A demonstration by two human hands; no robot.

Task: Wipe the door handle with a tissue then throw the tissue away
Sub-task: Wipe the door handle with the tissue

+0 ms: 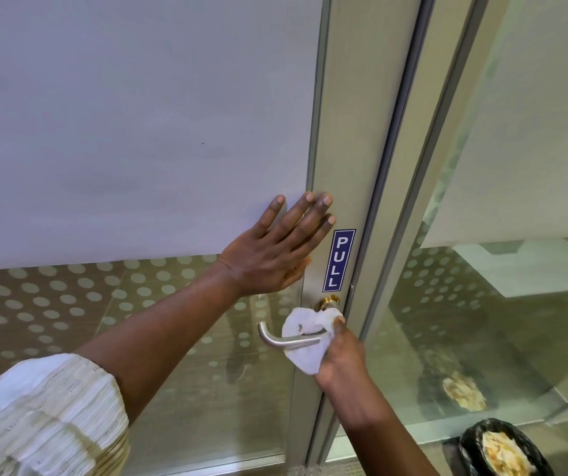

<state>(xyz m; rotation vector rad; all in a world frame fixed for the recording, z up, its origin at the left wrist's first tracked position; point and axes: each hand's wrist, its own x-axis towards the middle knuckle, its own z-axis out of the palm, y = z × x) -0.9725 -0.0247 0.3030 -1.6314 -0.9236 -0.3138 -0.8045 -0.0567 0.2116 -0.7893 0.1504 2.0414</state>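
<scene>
A brushed-metal lever door handle sticks out to the left from the door's metal frame, under a brass lock cylinder. My right hand holds a crumpled white tissue wrapped against the handle near its base. My left hand lies flat with fingers spread on the door, just above the handle, holding nothing. A bin with a black liner stands on the floor at the lower right, with pale paper waste inside.
A blue PULL sticker is on the frame above the lock. The glass door is frosted above and dotted below. A fixed glass panel to the right reflects the bin.
</scene>
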